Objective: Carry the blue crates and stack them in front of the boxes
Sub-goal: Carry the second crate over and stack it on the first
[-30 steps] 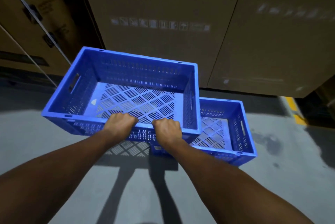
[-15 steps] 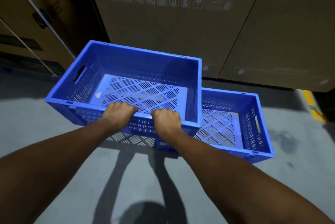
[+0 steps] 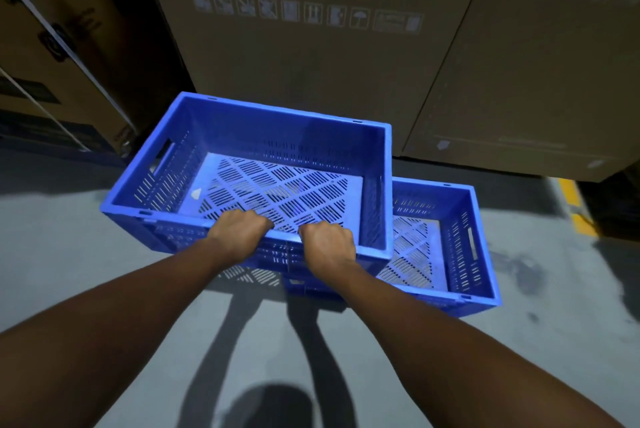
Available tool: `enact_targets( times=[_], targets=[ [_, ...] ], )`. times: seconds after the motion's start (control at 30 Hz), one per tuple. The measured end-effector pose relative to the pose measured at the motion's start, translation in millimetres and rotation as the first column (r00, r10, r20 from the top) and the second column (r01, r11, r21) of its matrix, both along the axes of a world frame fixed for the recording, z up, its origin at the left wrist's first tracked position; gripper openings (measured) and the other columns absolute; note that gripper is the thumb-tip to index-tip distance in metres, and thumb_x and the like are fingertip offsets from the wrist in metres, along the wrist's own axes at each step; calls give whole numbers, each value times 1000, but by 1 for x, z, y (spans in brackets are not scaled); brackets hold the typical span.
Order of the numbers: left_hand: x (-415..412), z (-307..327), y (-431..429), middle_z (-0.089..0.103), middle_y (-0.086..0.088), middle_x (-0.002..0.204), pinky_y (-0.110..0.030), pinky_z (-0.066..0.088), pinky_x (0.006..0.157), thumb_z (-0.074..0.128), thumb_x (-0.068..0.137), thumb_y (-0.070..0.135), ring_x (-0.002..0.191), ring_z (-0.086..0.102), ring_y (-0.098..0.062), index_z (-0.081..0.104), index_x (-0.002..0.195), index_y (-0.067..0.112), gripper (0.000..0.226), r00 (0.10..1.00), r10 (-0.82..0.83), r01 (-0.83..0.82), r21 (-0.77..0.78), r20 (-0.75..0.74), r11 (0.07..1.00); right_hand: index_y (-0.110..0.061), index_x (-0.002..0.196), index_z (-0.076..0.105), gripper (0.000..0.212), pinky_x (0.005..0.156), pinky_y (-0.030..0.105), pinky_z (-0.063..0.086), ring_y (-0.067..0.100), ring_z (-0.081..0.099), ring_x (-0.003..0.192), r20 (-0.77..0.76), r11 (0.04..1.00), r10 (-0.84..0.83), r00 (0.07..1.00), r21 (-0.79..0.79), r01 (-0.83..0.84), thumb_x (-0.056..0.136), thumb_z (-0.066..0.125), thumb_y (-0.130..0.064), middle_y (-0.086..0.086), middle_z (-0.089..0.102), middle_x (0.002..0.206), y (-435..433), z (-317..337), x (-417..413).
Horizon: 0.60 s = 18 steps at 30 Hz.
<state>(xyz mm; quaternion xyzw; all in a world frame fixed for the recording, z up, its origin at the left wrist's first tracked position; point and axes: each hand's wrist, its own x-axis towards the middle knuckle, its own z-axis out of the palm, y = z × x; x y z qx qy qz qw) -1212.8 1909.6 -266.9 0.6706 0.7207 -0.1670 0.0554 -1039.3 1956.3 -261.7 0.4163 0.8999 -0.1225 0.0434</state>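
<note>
I hold an empty blue slotted crate (image 3: pixel 277 137) in the air by its near long rim. My left hand (image 3: pixel 239 230) and my right hand (image 3: pixel 327 246) both grip that rim, side by side. A second blue crate (image 3: pixel 481 247) rests on the grey floor below and to the right, with its left part hidden under the held crate. Both crates are just in front of tall brown cardboard boxes (image 3: pixel 329 57).
More strapped cardboard boxes (image 3: pixel 52 47) stand at the left. A yellow floor line (image 3: pixel 578 209) runs at the right beside a dark gap. The grey concrete floor (image 3: pixel 69 247) spreads left and near me, with my shadow on it.
The held crate has come closer to the floor crate and the boxes. The floor crate now shows further right and lower in view. Both hands keep their grip.
</note>
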Motion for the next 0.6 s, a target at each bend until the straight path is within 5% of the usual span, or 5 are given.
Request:
enact_targets(
  times=[0.43,0.6],
  targets=[
    [73,-6,25,68,-7,94,-38,50,71,55,83,5,91,64,-32,62,100,24,26,996,-70,70,10,54,998,-15,98,63,18,70,36,41,35,64,92,29,998,-53,998,23,53,81,61,-7,11,67,96,26,-7,75],
    [118,0,35,66,-11,96,-36,38,65,53,87,6,93,63,-34,55,91,20,15,994,-105,104,19,28,994,-17,96,62,16,68,35,41,34,65,89,48,994,-98,994,43,96,80,65,-14,9,68,93,39,-11,114]
  ],
)
